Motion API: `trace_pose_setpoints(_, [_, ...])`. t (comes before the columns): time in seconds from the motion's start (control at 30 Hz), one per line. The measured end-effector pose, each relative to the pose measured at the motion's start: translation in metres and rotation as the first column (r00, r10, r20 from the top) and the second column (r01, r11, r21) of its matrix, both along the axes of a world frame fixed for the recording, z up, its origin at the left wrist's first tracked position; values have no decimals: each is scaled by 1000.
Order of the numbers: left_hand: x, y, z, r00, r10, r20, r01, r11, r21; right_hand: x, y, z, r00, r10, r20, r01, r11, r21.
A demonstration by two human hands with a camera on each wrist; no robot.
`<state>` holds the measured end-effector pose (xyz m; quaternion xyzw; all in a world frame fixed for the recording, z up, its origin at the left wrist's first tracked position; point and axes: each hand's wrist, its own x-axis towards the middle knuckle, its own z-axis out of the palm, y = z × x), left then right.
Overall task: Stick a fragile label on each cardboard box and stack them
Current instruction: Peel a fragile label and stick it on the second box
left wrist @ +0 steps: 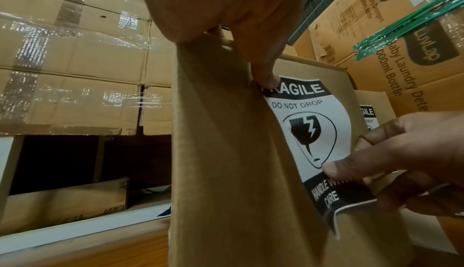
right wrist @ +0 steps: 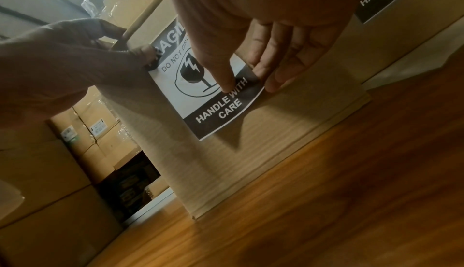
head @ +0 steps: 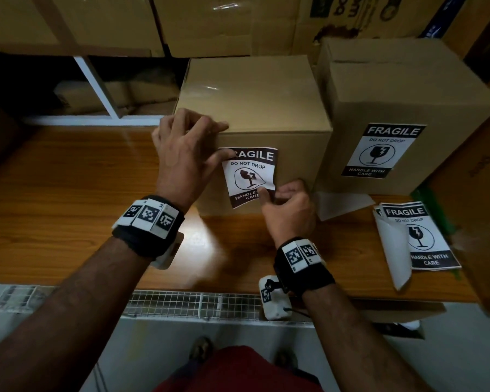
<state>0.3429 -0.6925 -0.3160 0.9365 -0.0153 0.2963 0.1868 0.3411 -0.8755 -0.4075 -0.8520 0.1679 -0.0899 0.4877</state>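
Note:
A plain cardboard box (head: 252, 108) stands on the wooden table (head: 68, 193). A fragile label (head: 249, 176) lies against its front face, upper part flat, lower part curling off. My left hand (head: 212, 142) has its fingers curved over the box's top front edge. Its thumb (left wrist: 266, 77) pins the label's top left corner to the box. My right hand (head: 277, 192) pinches the label's lower right edge, thumb (right wrist: 226, 85) in front and fingers behind. To the right stands a second box (head: 408, 89) with a fragile label (head: 379, 149) stuck flat on its front.
Spare fragile labels (head: 419, 236) lie stacked at the table's right end, with white backing paper (head: 343, 205) beside them. Large taped cartons (head: 96, 21) on a white shelf frame (head: 96, 89) wall off the back. More cartons (head: 481, 193) crowd the right side.

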Motion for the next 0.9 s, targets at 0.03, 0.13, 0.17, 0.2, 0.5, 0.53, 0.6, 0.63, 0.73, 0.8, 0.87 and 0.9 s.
trace_pose_setpoints(0.03, [0,-1,-1,1000,2,-4,-2,1000,1,0,1,1,1000,7,-17,-7,1000,8])
trace_pose_setpoints(0.13, [0,0,-4,1000,-1,-11,1,1000,4,2,4,-1,996,28,-80,-18,993,117])
trace_pose_setpoints(0.17, [0,1,-5,1000,-2,-10,2,1000,6,2,3,-4,994,34,-102,-15,984,177])
trace_pose_setpoints(0.2, [0,2,-6,1000,-2,-9,2,1000,10,2,2,-7,992,39,-121,-11,973,231])
trace_pose_setpoints(0.5, [0,8,-17,999,-19,50,12,990,140,8,-8,-16,995,32,-91,-10,975,224])
trace_pose_setpoints(0.53, [1,8,-19,998,-22,54,14,989,149,8,-9,-16,995,27,-98,-6,977,213])
trace_pose_setpoints(0.6, [2,9,-20,998,-30,63,19,986,163,5,-10,-17,994,9,-113,13,982,188])
trace_pose_setpoints(0.63, [3,9,-21,997,-35,65,24,986,168,3,-11,-18,995,-6,-104,23,986,168])
trace_pose_setpoints(0.73, [4,10,-22,997,-45,64,32,983,180,-2,-17,-20,997,-33,-75,41,994,104])
trace_pose_setpoints(0.8, [4,11,-23,997,-46,61,34,982,186,-6,-23,-15,996,-36,-76,42,996,82])
trace_pose_setpoints(0.87, [5,13,-23,997,-57,58,46,983,177,-12,-28,-8,1000,-25,-6,25,998,59])
trace_pose_setpoints(0.9, [4,14,-22,996,-67,58,57,985,166,-15,-30,-4,997,-17,72,16,1000,16])
